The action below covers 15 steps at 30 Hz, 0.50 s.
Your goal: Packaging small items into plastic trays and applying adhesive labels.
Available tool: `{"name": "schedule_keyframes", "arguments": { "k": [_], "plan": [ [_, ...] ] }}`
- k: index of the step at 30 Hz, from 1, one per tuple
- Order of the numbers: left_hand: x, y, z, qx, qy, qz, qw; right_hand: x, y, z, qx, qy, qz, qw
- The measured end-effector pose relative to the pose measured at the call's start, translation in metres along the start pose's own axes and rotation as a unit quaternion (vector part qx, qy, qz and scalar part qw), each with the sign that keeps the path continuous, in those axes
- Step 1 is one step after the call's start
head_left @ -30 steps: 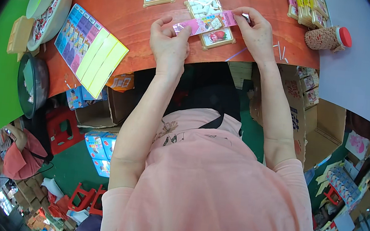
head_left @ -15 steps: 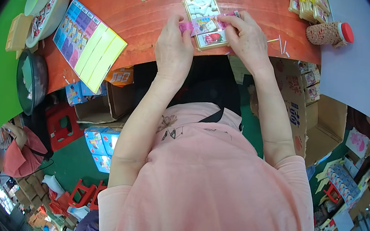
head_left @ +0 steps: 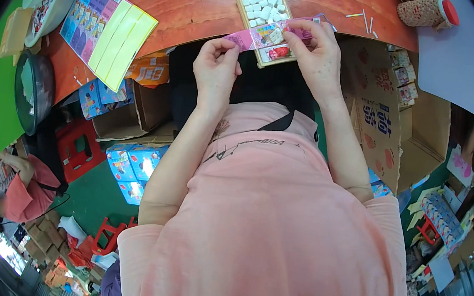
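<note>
Near the table edge in front of me lies a shallow cream tray [head_left: 240,12] filled with small white pieces [head_left: 263,8]. Its near end has a strawberry picture [head_left: 278,53] and juts past the edge of the table. Across the tray runs a printed pink paper strip [head_left: 247,39]. My left hand [head_left: 217,68] pinches the strip's left end between thumb and fingertips. My right hand [head_left: 314,58] is closed at the strip's right part, with thumb and forefinger pressing it against the tray.
A yellow and purple sticker sheet [head_left: 106,34] lies on the red table [head_left: 190,0], left of the tray. Farther left stand a white basin [head_left: 59,5] and a dark bowl [head_left: 35,93]. A red-lidded jar [head_left: 425,13] and white sticks [head_left: 366,21] are at right. Below is a cardboard box [head_left: 377,115].
My left hand has drawn away from the tray, stretching the strip's left end outward. The tray now overhangs the table edge more. The whole view has shifted, with the table higher in it.
</note>
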<state>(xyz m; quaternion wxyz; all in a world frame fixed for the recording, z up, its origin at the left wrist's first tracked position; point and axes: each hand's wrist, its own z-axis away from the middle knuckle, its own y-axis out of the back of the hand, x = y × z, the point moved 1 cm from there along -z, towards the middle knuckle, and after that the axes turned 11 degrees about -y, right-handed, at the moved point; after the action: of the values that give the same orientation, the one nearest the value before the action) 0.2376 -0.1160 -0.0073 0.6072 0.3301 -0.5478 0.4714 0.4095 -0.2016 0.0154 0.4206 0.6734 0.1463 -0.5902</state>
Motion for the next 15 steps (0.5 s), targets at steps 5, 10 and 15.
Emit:
{"name": "schedule_keyframes", "arguments": {
  "k": [5,10,15],
  "plan": [
    [-0.002,-0.014,-0.004,-0.054,0.016,0.010,0.998,0.011,-0.001,0.003,-0.014,-0.023,-0.064,0.998],
    [0.005,-0.030,0.005,-0.097,0.052,0.004,0.994,0.018,0.005,0.015,-0.030,-0.027,-0.061,0.997],
    [0.012,-0.024,0.011,-0.171,0.143,0.049,0.974,0.016,0.018,0.037,-0.064,-0.105,-0.145,0.982]
  ]
}}
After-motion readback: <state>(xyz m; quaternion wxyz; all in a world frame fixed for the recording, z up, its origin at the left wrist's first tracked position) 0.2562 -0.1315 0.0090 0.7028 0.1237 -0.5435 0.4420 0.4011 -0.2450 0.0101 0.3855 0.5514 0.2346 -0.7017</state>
